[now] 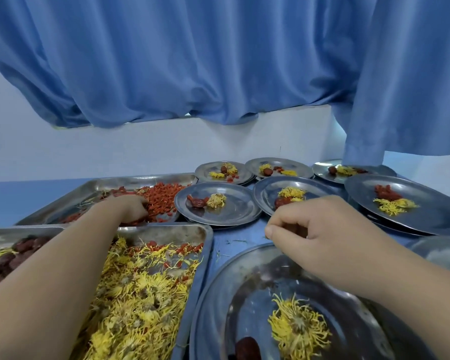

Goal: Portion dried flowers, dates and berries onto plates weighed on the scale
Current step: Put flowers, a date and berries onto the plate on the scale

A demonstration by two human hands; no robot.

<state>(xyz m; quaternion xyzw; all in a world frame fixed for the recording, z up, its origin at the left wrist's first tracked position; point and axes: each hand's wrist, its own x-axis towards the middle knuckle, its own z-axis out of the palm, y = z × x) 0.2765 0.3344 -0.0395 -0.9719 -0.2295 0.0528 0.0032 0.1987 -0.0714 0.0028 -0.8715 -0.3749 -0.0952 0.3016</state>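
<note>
1. Right up close, the nearest plate point(211, 307) carries a yellow dried flower point(299, 331) and a dark red date point(247, 349) at its near edge.
2. Over the far rim of that plate hangs the right hand point(320, 237), fingers curled in with the thumb pressed to them; something dark shows between them, though I cannot tell what it is.
3. Further left, the left hand point(130, 206) reaches across into the far tray point(107, 184), its fingers bent down among the red berries point(164, 201); whether it has any gripped I cannot tell.
4. Nearer, under that forearm, a second tray point(192, 229) holds a heap of loose dried flowers point(140, 294) with a few berries scattered through it.
5. At the left edge a third tray point(16, 231) holds dark dates point(16, 253).
6. Beyond the hands, filled plates stand in two rows on the blue tabletop point(234, 240): a middle plate point(218, 203) just right of the berry tray, another plate point(270, 193) beside it, and a large right plate point(426, 203), each with flower and red fruit.
7. Three smaller far plates point(278, 167) sit behind them by the white wall point(140, 152).
8. Above hangs a blue curtain point(218, 61).
</note>
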